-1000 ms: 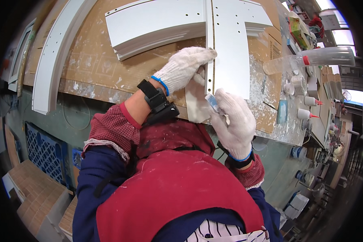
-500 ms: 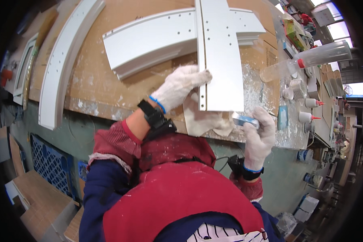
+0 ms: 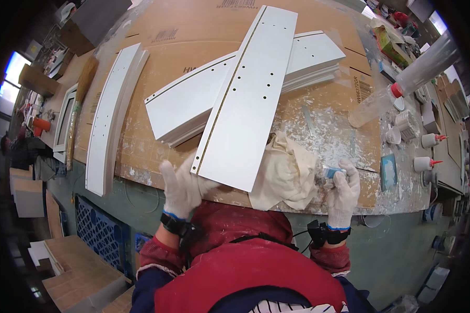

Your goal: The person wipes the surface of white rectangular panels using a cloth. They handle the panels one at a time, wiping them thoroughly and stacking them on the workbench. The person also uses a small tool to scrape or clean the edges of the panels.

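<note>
A long white panel with a brown groove along one edge and several dark holes lies aslant across a stack of white panels. My left hand, in a white glove, is at the panel's near left corner. Its fingers are apart, and some of them reach under the panel's near end. My right hand, also gloved, holds a small blue-and-white block between thumb and fingers, above the table edge. A crumpled cream cloth lies between the hands, partly beside the panel.
Brown cardboard covers the table, flecked with white on the right. Another white panel stack is at the left. To the right lie a clear bottle, a blue box and glue bottles with red tips.
The top panel's near end has swung left and nearer, exposing more of the cloth. My left hand has come off the panel's top face to its near left corner. The right hand keeps the block.
</note>
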Available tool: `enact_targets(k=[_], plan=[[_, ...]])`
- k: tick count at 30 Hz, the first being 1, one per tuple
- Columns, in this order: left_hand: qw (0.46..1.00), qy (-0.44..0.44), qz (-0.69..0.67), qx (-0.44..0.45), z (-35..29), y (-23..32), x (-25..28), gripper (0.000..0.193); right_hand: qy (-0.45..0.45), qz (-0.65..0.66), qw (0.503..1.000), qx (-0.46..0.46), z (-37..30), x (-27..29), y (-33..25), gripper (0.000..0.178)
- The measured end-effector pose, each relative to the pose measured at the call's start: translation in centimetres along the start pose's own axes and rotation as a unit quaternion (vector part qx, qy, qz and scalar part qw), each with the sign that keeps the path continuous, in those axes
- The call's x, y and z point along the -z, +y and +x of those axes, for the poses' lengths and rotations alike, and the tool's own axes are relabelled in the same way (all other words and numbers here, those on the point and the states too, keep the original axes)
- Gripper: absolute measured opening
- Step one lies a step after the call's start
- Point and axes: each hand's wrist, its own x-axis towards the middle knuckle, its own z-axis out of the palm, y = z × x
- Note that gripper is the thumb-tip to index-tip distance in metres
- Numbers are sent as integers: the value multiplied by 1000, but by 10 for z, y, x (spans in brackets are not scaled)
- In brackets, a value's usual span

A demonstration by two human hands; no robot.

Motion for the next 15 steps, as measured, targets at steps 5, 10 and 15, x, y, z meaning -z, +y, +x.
enact_targets(k=[5, 10, 15], plan=[[996, 2, -22, 91, -20, -35, -30, 62, 1, 7, 999, -31, 21, -12, -4, 33], [958, 77, 272, -34, -13, -66, -31, 30, 11, 34, 999, -14, 42, -14, 4, 36], [978, 168, 112, 54, -4, -29, -70, 28, 30, 8, 1000, 1, 52, 0, 3, 35]])
